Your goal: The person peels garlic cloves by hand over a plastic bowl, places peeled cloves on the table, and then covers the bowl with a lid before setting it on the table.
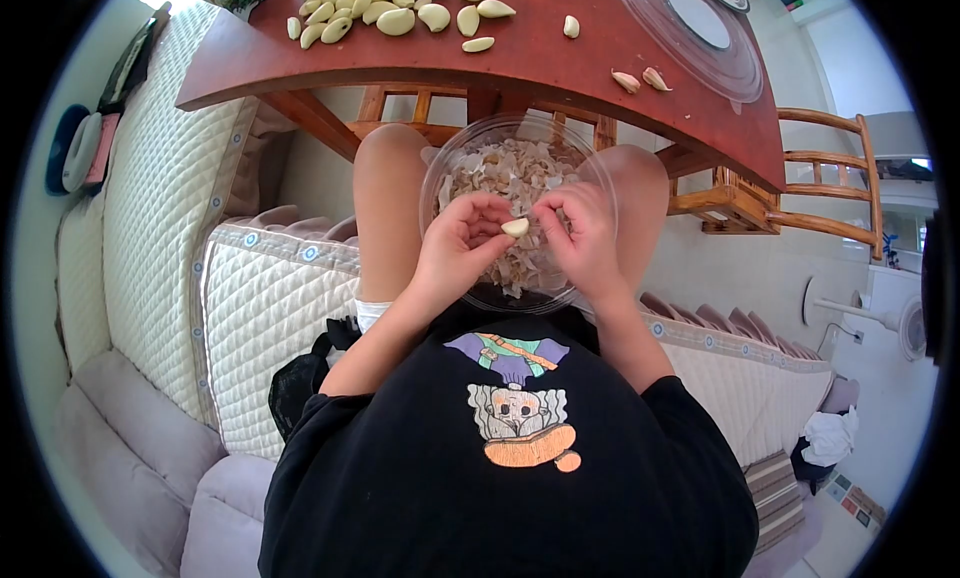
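Note:
Between the thumb and fingers of my left hand [464, 243] is a pale peeled garlic clove [516, 228]. Just right of the clove, my right hand [580, 233] has its thumb and fingers pinched together; what they hold, if anything, is too small to make out. Both hands are over a clear plastic bowl [430, 193] between my knees, with papery garlic skins [515, 173] inside. Many peeled cloves [396, 22] lie on the red-brown table [560, 48] ahead. Two pinkish unpeeled cloves [626, 82] sit near its right part, and a single peeled clove [571, 27] lies apart.
A clear round plastic lid [735, 73] with a white disc [698, 18] on it lies on the table's right side. Wooden chairs [825, 173] stand at the right. The table's front edge is just beyond the bowl. Quilted sofa covers [270, 328] flank me.

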The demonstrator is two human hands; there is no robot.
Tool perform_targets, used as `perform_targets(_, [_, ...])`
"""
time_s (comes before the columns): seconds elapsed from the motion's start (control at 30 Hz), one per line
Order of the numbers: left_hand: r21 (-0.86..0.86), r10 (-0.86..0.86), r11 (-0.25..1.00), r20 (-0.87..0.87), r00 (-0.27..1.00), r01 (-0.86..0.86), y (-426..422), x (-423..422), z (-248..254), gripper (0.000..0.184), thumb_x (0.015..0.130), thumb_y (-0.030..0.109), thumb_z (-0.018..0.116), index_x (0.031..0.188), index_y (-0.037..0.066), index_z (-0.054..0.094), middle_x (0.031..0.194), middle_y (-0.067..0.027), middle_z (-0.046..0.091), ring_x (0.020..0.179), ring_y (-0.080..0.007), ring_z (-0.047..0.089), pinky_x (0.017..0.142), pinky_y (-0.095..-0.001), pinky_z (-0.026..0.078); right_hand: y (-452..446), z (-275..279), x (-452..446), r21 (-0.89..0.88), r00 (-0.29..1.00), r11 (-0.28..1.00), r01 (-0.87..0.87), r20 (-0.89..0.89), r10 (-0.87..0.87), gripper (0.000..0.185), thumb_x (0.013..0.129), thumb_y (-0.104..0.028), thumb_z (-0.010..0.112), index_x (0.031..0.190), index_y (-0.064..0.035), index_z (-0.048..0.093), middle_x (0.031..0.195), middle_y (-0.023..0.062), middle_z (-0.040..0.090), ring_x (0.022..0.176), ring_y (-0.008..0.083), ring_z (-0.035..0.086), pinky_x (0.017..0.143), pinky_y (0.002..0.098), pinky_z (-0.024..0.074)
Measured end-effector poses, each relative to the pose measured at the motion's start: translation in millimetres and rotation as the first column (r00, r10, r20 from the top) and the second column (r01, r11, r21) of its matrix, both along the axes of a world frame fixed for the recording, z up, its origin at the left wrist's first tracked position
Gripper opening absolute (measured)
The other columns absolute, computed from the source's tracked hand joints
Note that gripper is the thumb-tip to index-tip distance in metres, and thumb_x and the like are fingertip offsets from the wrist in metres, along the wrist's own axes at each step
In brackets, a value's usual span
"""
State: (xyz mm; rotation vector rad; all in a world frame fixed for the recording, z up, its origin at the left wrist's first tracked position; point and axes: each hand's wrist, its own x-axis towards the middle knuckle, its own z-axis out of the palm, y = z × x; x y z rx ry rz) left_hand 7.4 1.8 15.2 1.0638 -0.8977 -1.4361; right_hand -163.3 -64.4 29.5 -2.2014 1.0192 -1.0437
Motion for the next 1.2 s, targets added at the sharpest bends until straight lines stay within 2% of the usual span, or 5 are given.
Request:
perform_targets(0.17, [-0.317,0.180,0.941,0.171,0.969,-0.119,-9,20,21,0.022,0.081,-0.010,0.061,0.100,-0.001,0.056,0.104,-0.0069,0.058,0.094,-0.0144,0.059,0.085,-0.0253,0.048,-1,0,-5,-0.205,0.965,0.977,0.057,-0.239,-0.107,0.006,0.074,-0.013,0.067,0.078,-0.0102,0.063,0.085,0.0043,0.060,0.087,0.0257,0.054,0.083,0.0403,0.0368])
perform_targets(0.3, [-0.831,0.776,0.538,0.423,0.469,-0.140,-51,59,77,0.024,0.071,-0.009,0.067,0.091,0.002,0.060,0.092,-0.0088,0.062,0.087,-0.0197,0.058,0.076,-0.0285,0.047,1,1,-5,-0.163,0.946,0.986,0.040,-0.312,-0.090,0.009,0.071,-0.016,0.070,0.077,-0.0123,0.063,0.089,0.0029,0.057,0.093,0.0255,0.051,0.086,0.0423,0.0346])
perform_targets(0.53, [-0.862,0.874,0.449,0.478,-0.084,-0.234,-103,106,82,0.017,0.069,0.010,0.075,0.080,0.008,0.062,0.084,-0.0032,0.063,0.087,-0.0227,0.056,0.080,-0.0347,0.042,2,-3,-7,-0.172,0.961,0.983,0.062,-0.254,-0.105,0.014,0.068,-0.018,0.073,0.078,-0.0121,0.064,0.089,0.0033,0.056,0.092,0.0257,0.051,0.088,0.0432,0.0340])
perform_targets(1.1, [-0.827,0.853,0.503,0.522,-0.009,-0.253,-105,103,87,0.012,0.074,0.011,0.074,0.081,0.007,0.065,0.076,-0.0042,0.063,0.079,-0.0199,0.058,0.075,-0.0326,0.043,-1,22,-14,-0.112,0.972,0.986,-0.124,-0.212,0.099,0.009,0.073,-0.014,0.071,0.079,-0.0119,0.064,0.080,0.0015,0.061,0.084,0.0214,0.057,0.082,0.0386,0.0397])
perform_targets(1.2, [-0.871,0.900,0.436,0.417,0.128,-0.227,-91,92,90,0.010,0.072,0.003,0.070,0.078,0.007,0.062,0.078,-0.0052,0.063,0.079,-0.0228,0.058,0.076,-0.0351,0.043,-13,72,-20,-0.319,0.982,0.941,0.113,-0.107,-0.154,0.009,0.074,-0.011,0.069,0.081,-0.0107,0.063,0.082,0.0035,0.060,0.083,0.0236,0.056,0.079,0.0371,0.0406])
